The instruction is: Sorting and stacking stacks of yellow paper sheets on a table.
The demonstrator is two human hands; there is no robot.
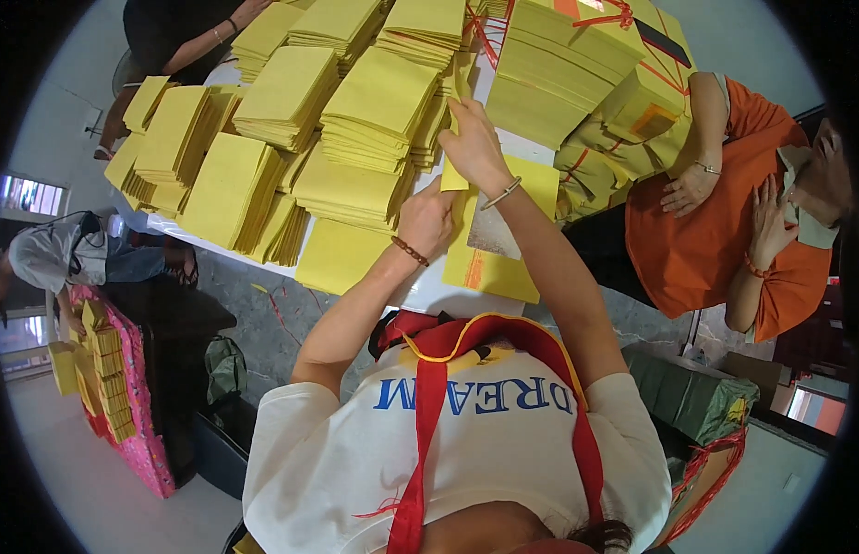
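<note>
R hand point(475, 148): fingers + thumb closed on a yellow sheet point(455, 175). L hand point(424, 223): curled at sheet's lower end, just below & left of R; hands apart but near; cannot tell if L pinches the paper. Sheet loc: btwn hands, over white table point(429, 294), just R of yellow stacks point(369, 97). Flat yellow paper point(542, 183) w/ silver patch point(489, 233) under R wrist/forearm. Red-corded bundle point(563, 78) at upper R. Co-worker in orange top point(683, 240) at R side, one hand on chest.
</note>
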